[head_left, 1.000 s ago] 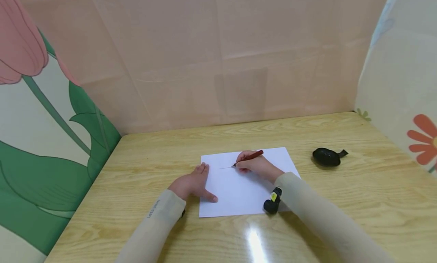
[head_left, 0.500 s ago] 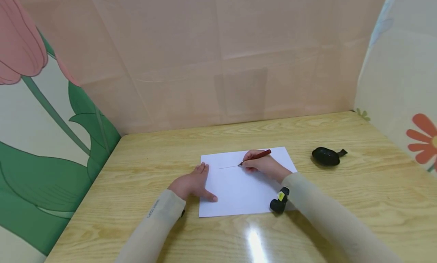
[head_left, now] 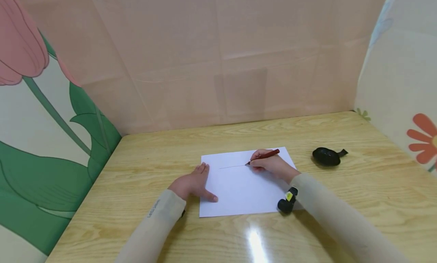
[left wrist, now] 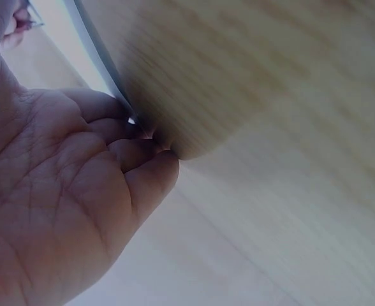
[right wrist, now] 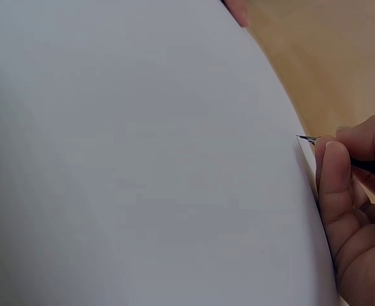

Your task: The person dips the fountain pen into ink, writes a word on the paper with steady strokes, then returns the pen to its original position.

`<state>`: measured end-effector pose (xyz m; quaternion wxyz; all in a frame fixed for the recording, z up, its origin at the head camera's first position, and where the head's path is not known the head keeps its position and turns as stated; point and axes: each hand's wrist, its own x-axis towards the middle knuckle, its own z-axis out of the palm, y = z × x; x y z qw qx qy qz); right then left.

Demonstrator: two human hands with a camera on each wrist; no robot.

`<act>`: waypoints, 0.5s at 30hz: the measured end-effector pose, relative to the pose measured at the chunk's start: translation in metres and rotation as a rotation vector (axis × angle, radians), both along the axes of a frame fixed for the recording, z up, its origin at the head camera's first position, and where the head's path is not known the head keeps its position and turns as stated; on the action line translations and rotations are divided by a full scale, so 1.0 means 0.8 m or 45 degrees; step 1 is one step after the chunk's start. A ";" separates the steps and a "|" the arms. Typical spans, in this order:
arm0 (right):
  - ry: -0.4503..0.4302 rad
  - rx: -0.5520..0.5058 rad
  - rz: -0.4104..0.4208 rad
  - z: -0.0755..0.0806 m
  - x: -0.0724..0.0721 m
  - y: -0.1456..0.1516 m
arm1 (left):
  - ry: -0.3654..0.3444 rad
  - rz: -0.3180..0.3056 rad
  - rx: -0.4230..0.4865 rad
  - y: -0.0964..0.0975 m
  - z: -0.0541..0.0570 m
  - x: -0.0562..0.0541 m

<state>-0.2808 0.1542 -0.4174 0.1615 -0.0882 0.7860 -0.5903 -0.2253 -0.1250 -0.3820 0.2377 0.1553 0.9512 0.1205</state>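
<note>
A dark red pen (head_left: 272,153) sits pinched in my right hand (head_left: 273,166), its dark pointed tip down on a white sheet of paper (head_left: 235,191). From the tip a thin, nearly straight line (head_left: 230,167) runs leftward across the upper part of the sheet. In the right wrist view, thumb and fingers close round the pen near its tip (right wrist: 305,138). My left hand (head_left: 192,184) rests at the sheet's left edge, thumb spread onto the paper. The left wrist view shows its palm (left wrist: 53,172), with the fingertips at the paper's edge.
To the right of the paper lies a glossy black oval object with a short flat tab (head_left: 326,157). A black wrist camera (head_left: 286,204) hangs below my right sleeve, over the paper's lower right. The wooden table (head_left: 153,153) ends at a pinkish backdrop (head_left: 191,66).
My right hand has slid the pen steadily to the right, and the line on the paper has grown longer behind its tip. My left hand has stayed in place.
</note>
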 end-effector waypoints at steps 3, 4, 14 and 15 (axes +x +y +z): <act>0.034 0.030 0.019 -0.001 0.000 0.008 | 0.004 0.003 0.020 -0.001 0.001 0.001; 0.040 0.038 0.019 -0.001 0.000 0.011 | 0.003 0.006 0.025 -0.001 0.001 0.002; 0.032 -0.002 -0.038 -0.005 0.002 0.032 | -0.010 0.020 0.015 -0.001 0.000 0.001; 0.026 -0.001 -0.041 -0.005 0.002 0.034 | -0.011 0.021 0.013 -0.001 0.000 0.001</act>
